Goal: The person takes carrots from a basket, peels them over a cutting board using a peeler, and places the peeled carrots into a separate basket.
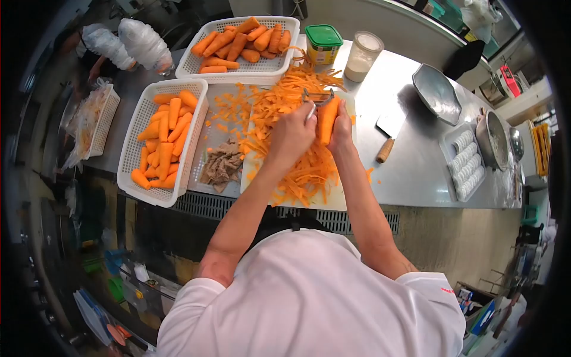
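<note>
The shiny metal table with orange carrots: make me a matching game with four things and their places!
1. silver metal peeler
2. yellow tub with green lid
3. crumpled brown cloth
4. metal scraper with wooden handle

A. beside the clear container
B. in the left hand
C. right of the right hand
D. between a white plastic basket and orange peelings

Pairs: 1B, 2A, 3D, 4C
</note>
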Demonstrator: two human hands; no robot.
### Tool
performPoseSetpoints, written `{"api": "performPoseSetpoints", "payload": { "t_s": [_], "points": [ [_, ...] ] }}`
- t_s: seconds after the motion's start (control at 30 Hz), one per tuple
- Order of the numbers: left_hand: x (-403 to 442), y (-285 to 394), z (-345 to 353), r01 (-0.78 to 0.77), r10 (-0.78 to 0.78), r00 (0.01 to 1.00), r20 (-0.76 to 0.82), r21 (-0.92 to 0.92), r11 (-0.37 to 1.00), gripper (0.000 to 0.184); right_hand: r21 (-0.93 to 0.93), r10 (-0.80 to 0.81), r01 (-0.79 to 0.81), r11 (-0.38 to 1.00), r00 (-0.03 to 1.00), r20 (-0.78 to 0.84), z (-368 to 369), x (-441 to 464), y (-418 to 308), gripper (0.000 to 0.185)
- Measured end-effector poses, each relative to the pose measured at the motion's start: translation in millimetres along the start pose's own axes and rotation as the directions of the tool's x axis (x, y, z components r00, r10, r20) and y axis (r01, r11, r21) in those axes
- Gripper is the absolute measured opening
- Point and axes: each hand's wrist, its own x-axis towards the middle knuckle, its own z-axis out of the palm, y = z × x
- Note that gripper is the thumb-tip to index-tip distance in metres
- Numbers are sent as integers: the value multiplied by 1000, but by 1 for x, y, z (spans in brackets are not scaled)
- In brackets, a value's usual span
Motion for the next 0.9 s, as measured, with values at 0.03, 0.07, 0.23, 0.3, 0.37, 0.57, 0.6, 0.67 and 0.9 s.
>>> {"api": "performPoseSetpoints", "payload": {
  "t_s": [0.03, 0.07, 0.23, 0.3, 0.37, 0.57, 0.6, 0.67, 0.9],
  "points": [
    [-11, 3, 3, 23, -26, 999, 44, 72, 997, 34, -1, 1, -1, 1000, 1000, 6, 0, 0, 0, 61],
    [-22, 6, 5, 35, -49, 994, 95, 145, 989, 34, -26, -37, 37, 999, 999, -14, -2, 0, -2, 60],
    [-61, 19, -26, 52, -70, 949, 307, 65, 996, 35, -12, -106, 105, 994, 991, -76, -27, 10, -9, 62],
    [-35, 13, -23, 45, -46, 975, 216, 11, 999, 35, -47, -82, 79, 996, 994, -68, -15, 5, -10, 61],
    [1, 7, -6, -21, 22, 1000, 21, -29, 999, 36, -43, -64, 64, 997, 998, -3, -8, 5, -3, 61],
    [-65, 16, -18, 107, -134, 943, 305, 102, 989, 36, -75, -121, 114, 991, 988, -91, -13, 2, -9, 60],
    [-61, 18, -22, 105, -131, 941, 311, 99, 990, 36, -81, -164, 154, 985, 977, -137, -15, 3, -10, 60],
    [-57, 16, -30, 89, -97, 952, 291, 43, 995, 35, -98, -179, 167, 981, 976, -122, -19, 2, -8, 60],
    [-43, 14, -2, 30, -47, 995, 90, 178, 984, 36, -106, -102, 87, 990, 985, -141, 7, -3, -9, 65]
  ]
}}
